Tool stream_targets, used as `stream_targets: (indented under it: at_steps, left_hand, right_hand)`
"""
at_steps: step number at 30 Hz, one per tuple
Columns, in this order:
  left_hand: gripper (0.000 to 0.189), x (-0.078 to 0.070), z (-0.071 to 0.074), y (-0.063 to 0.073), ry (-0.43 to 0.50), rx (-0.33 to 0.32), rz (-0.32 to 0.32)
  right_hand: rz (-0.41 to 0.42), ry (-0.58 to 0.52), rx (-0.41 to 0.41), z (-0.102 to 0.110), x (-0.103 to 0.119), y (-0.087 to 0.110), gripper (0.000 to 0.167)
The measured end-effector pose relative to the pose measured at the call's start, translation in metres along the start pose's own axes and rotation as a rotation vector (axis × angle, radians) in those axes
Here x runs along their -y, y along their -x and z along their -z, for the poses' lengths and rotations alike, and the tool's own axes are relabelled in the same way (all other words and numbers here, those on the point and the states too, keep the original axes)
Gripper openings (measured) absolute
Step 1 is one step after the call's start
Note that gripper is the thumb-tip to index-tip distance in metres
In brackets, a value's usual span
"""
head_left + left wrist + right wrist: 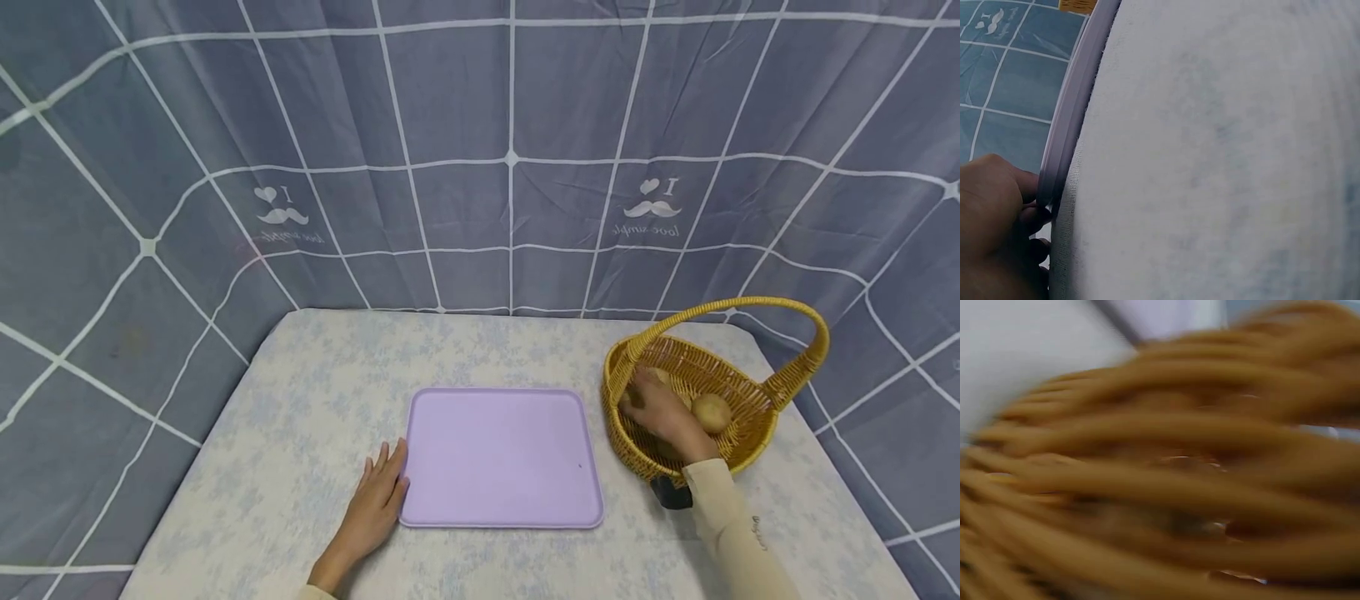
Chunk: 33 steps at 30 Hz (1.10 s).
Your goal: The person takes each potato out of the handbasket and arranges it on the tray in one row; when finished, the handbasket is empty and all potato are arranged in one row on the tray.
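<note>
My left hand (375, 500) lies at the left edge of a flat, light purple tray (498, 458), fingers extended on the table and touching the rim. In the left wrist view the thumb (1025, 184) is against the tray's raised edge (1063, 125). My right hand (663, 408) reaches down into a yellow woven basket (720, 354) with a tall arched handle. Its fingers are at the basket's left side, among round, tan potatoes. One potato (711, 413) sits right of the hand, another (660, 377) beyond it. I cannot tell whether the right fingers hold one.
The pale, blue-patterned tablecloth (315, 400) runs under tray and basket. A grey-blue grid-printed curtain (450, 208) hangs behind and along both sides. The basket's handle (750, 304) arches up at the back right. Blurred wicker (1166, 481) fills most of the right wrist view.
</note>
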<state>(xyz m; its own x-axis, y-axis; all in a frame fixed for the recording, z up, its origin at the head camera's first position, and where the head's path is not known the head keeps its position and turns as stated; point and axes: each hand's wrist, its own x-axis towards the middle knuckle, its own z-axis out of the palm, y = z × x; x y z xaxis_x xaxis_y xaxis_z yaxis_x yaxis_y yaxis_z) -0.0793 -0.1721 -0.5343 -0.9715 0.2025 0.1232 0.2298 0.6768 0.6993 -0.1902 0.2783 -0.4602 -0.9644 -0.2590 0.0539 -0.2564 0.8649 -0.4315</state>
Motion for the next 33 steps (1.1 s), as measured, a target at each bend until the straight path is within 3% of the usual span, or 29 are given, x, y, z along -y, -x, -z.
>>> stream_targets:
  at_steps: [3,6,10,14,18,22,27,31,33]
  left_hand:
    - [0.054,0.0,0.0,0.001,-0.01,0.0,0.0]
    - [0.054,0.001,-0.001,0.001,-0.013,-0.001,-0.003]
    - [0.054,0.001,-0.001,0.001,-0.019,-0.004,0.0]
    - [0.054,0.001,0.0,0.001,-0.026,-0.008,0.0]
    - [0.054,0.001,0.0,0.001,-0.03,-0.01,-0.001]
    - [0.054,-0.001,0.001,0.001,-0.022,-0.002,-0.001]
    - [0.054,0.0,0.0,0.001,-0.026,0.001,0.003]
    - [0.054,0.001,-0.001,0.002,-0.021,0.006,0.008]
    - [0.053,0.002,-0.001,0.002,-0.02,0.005,0.008]
  right_hand:
    - [0.022,0.121,0.013,-0.014,-0.003,0.004,0.051]
    - [0.065,0.211,-0.038,-0.023,-0.004,0.007,0.045]
    - [0.104,0.263,-0.102,-0.026,-0.003,0.007,0.042]
    - [0.118,0.304,-0.115,-0.026,0.0,0.005,0.035]
    - [0.133,0.285,-0.116,-0.023,0.002,0.005,0.031]
    - [0.109,0.142,-0.18,-0.011,0.006,0.012,0.041]
    - [-0.012,-0.05,-0.411,0.026,0.017,0.035,0.056]
    - [-0.178,-0.22,-0.69,0.059,0.034,0.066,0.059]
    - [-0.214,-0.338,-0.83,0.071,0.048,0.08,0.061]
